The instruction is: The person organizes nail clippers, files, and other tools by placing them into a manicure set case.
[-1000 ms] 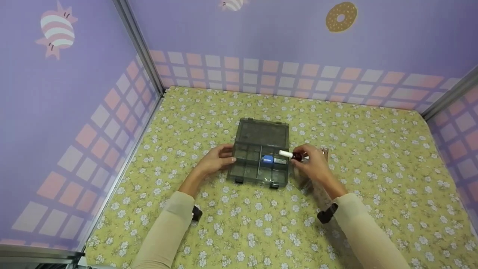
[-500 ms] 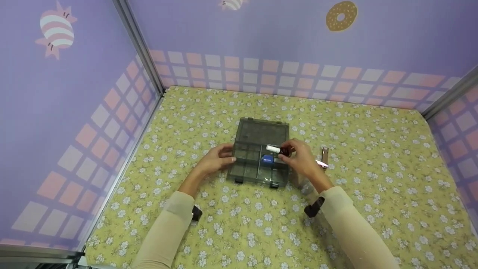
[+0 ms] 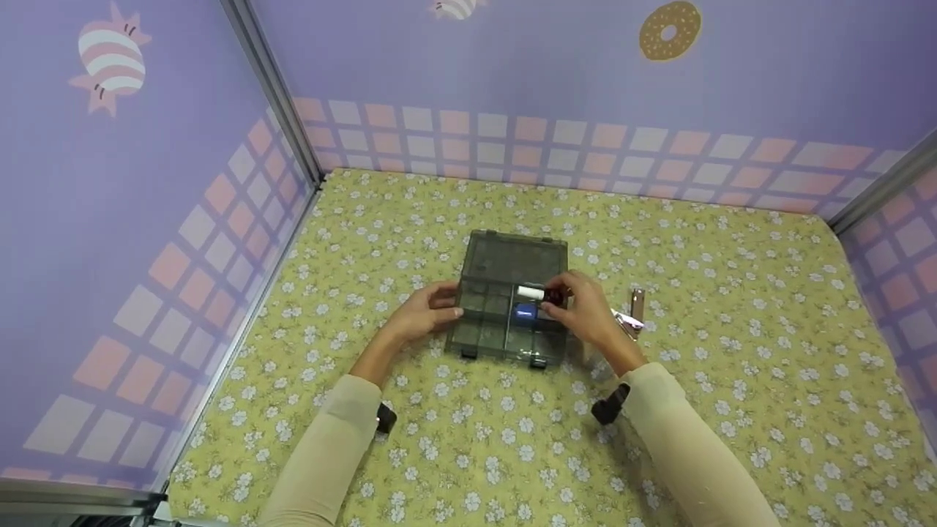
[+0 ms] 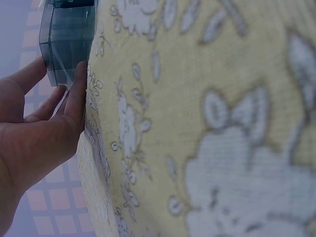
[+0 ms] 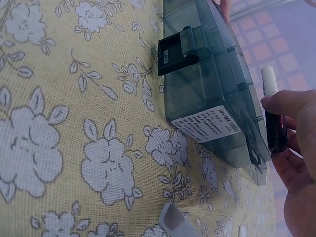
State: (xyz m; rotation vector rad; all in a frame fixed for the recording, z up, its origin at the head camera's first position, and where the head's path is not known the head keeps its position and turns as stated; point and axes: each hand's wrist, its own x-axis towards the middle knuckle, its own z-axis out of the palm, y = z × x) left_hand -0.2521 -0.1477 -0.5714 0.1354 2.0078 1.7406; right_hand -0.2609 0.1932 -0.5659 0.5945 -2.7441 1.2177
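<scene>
My right hand [image 3: 582,311] pinches a small dark nail polish bottle [image 5: 275,129] by its body, the long white cap [image 3: 530,293] pointing left. It holds the bottle over the right half of an open grey see-through compartment box [image 3: 492,339]. Just nearer than the cap, a small blue-ended item [image 3: 525,312] lies in a compartment, its right end hidden by my fingers. My left hand [image 3: 421,316] rests with thumb and fingertips against the box's left side. In the left wrist view its fingers touch a lower corner of the box.
The box's lid [image 3: 516,260] lies folded back, away from me. Right of the box are a shiny metal item [image 3: 628,322] and a pinkish-brown strip [image 3: 637,301] on the flowered cloth [image 3: 732,366]. Patterned walls [image 3: 571,143] stand behind and at the sides.
My right hand has carried the nail polish bottle left from beside the box to over its right compartments, uncovering the items on the cloth. My left hand has stayed at the box.
</scene>
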